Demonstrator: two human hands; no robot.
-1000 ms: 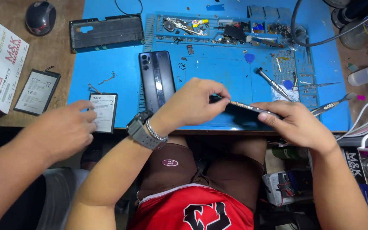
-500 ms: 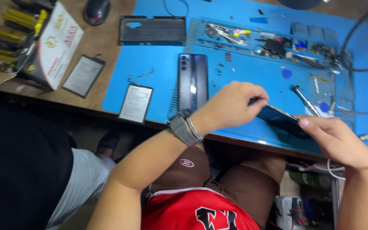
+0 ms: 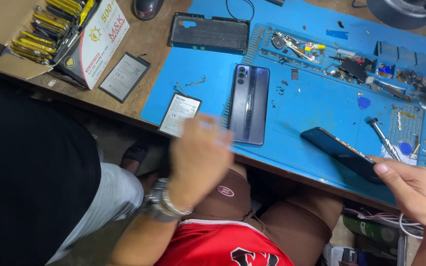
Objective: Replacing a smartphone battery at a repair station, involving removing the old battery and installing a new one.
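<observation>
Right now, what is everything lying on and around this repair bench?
Blue work mat: one, on the wooden desk.
Grey phone with camera cluster: one, mat centre.
Black phone frame: one, mat's top edge.
Flat batteries: two, grey-white; one on the mat's left edge, one on the wood.
Cardboard box of yellow parts: one, top left.
Small tools and screws: many, mat's upper right.
Dark phone: one, in right hand.
Left hand: blurred, empty, wristwatch.
</observation>
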